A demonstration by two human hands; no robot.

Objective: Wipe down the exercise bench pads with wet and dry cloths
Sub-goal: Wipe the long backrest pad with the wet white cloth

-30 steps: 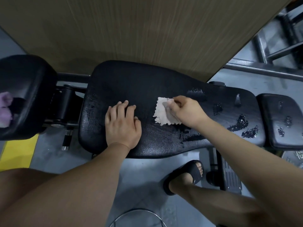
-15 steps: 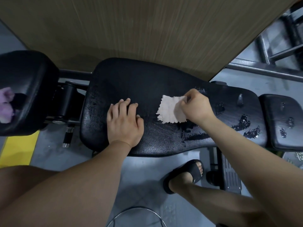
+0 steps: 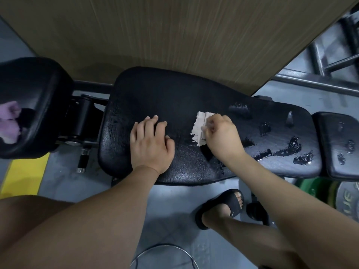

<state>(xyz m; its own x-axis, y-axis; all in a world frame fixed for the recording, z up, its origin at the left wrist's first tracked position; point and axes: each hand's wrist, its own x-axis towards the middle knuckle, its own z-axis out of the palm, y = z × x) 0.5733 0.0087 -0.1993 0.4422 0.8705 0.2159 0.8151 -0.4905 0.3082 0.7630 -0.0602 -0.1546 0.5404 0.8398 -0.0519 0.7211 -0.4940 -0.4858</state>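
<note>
Bench pad [image 3: 174,94]: black leather-like cover, creased grain, dull sheen under the left hand [image 3: 151,146] fingers [image 3: 153,123].
Wet patches [image 3: 291,150]: glossy film, on the wrist side of the right hand [image 3: 221,136].
Cloth [image 3: 199,129]: pale matt fabric, frayed edge, at the right fingertips.
Wall panel [image 3: 174,26]: matt wood grain.
Frame tube [image 3: 310,82]: grey painted metal.

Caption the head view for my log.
The right hand grips a pale cloth on the black bench pad; left hand rests flat; wet streaks further right.
</note>
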